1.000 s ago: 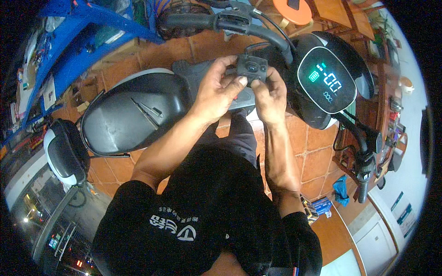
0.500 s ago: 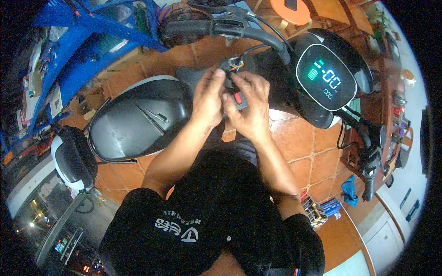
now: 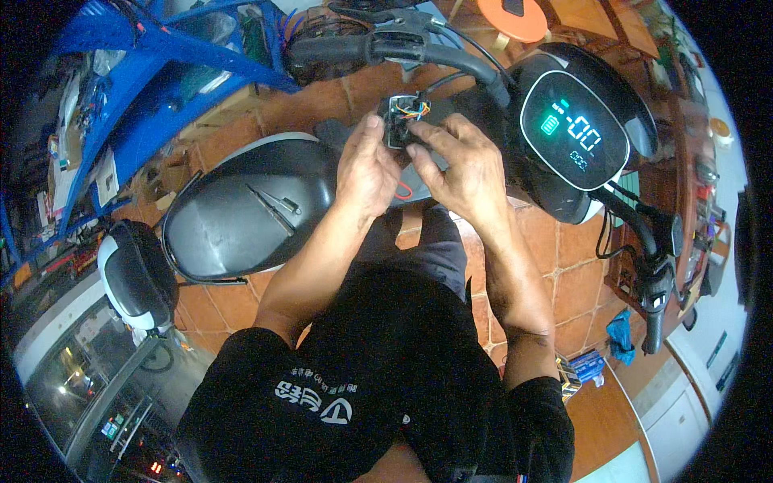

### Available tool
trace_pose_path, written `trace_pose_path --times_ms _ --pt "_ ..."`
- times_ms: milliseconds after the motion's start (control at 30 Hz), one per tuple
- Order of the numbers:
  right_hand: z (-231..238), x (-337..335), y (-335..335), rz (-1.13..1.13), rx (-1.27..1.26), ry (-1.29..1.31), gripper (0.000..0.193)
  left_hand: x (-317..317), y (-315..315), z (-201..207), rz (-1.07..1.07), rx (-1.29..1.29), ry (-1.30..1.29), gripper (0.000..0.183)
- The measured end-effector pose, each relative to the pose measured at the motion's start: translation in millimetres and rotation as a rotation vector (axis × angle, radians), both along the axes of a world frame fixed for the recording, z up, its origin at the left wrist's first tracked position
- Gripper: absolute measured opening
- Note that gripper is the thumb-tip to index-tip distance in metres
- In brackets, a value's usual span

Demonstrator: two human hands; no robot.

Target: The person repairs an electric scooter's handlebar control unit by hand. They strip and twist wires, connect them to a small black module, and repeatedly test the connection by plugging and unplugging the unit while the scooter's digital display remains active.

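Note:
Over the scooter's footwell my left hand (image 3: 366, 173) is closed around a small black switch housing (image 3: 395, 133), its back opened up. Thin orange, yellow and blue wires (image 3: 415, 111) show inside, and a black cable runs from it toward the handlebar (image 3: 431, 55). My right hand (image 3: 469, 171) has its index finger and thumb on the housing's right side, the other fingers curled. Whether a small part sits between those fingertips is hidden. A thin red loop (image 3: 404, 191) shows just below my hands.
The lit dashboard (image 3: 576, 133) is right of my hands. On the black seat (image 3: 233, 205) at left lies a thin screwdriver-like tool (image 3: 272, 209). Blue shelving (image 3: 121, 113) stands far left, an orange stool (image 3: 514, 18) at the back. Small boxes (image 3: 588, 366) sit lower right.
My right hand has shifted right and its fingers have spread from the left hand. The housing has turned so its wired inside shows more. A red piece beneath the hands now appears as a loop.

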State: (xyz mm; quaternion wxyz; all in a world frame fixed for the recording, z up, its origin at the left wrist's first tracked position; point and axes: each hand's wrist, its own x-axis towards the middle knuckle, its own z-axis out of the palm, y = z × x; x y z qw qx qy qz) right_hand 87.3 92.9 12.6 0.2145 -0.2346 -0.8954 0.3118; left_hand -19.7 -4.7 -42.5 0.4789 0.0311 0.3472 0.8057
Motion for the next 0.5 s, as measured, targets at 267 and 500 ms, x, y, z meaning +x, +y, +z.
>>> trace_pose_path --times_ms 267,500 --pt "-3 -2 -5 0.074 0.101 -0.001 0.036 7 -1 14 0.018 -0.007 0.061 0.034" --pt "6 -1 -3 0.086 0.192 -0.097 0.034 11 1 -2 0.069 -0.039 0.042 0.036"
